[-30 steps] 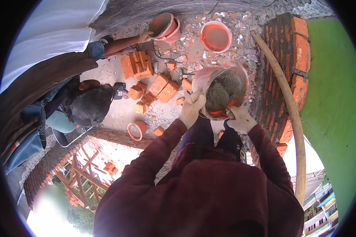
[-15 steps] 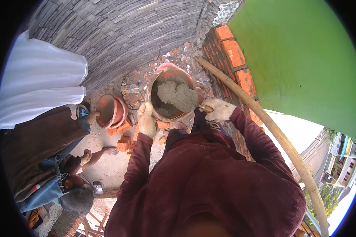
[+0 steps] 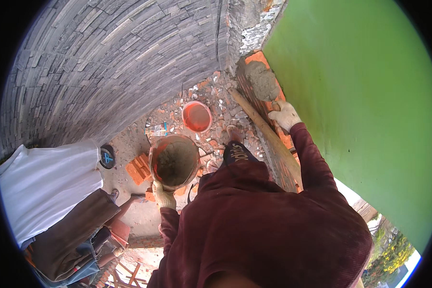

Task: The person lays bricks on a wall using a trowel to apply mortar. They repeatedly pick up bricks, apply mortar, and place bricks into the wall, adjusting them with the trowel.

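Note:
My left hand (image 3: 163, 196), in a pale knit glove, grips the near rim of a mortar bucket (image 3: 152, 161) with grey mortar (image 3: 176, 162) inside. My gloved right hand (image 3: 286, 116) is closed around the wooden handle of a trowel (image 3: 275, 105) above the low brick wall (image 3: 258, 58) on the right. A thick heap of mortar (image 3: 262, 82) lies just beyond that hand, over the top bricks. It hides the trowel's blade, so I cannot tell how much still rests on the metal.
A red bucket (image 3: 197, 116) stands on rubble by the grey stone-clad wall (image 3: 110, 57). A wooden pole (image 3: 261, 122) leans along the brick wall, beside a green panel (image 3: 355, 86). Loose bricks (image 3: 138, 169) lie left of my bucket. At left is another person in white (image 3: 57, 177).
My right hand has carried mortar on the trowel from the bucket to the wall top. The held bucket has shifted left and nearer. The other person's hand has left the small buckets.

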Demonstrator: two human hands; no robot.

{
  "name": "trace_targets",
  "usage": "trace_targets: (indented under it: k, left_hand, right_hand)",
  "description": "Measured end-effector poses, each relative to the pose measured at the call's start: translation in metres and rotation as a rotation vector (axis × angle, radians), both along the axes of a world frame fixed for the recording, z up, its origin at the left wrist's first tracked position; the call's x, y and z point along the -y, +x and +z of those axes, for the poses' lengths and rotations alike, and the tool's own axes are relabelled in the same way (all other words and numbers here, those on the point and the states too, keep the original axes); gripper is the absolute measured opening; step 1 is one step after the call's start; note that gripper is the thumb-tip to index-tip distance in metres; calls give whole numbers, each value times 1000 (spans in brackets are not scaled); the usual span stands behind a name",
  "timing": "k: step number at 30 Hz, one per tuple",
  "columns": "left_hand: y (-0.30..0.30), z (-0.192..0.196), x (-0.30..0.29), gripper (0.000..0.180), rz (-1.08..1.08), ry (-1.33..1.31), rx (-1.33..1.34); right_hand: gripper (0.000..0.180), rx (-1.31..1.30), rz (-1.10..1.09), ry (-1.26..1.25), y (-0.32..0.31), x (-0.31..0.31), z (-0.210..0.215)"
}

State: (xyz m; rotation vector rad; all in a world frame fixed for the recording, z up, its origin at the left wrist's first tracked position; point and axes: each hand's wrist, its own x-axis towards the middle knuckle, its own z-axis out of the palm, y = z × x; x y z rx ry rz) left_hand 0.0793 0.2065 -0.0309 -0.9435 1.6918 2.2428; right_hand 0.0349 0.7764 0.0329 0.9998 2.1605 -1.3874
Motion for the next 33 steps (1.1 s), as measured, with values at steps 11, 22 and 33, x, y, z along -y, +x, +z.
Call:
trace_targets:
  k: [11, 22, 33]
  left_hand:
    - [95, 21, 61, 77, 393, -132, 260]
    - [105, 6, 75, 67, 410, -102, 350]
    - [35, 35, -16, 72, 346, -153, 229]
  right_hand:
    - [67, 55, 96, 653, -98, -52, -120]
    - [47, 52, 249, 496, -110, -81, -147]
    - [38, 62, -497, -422, -108, -98, -153]
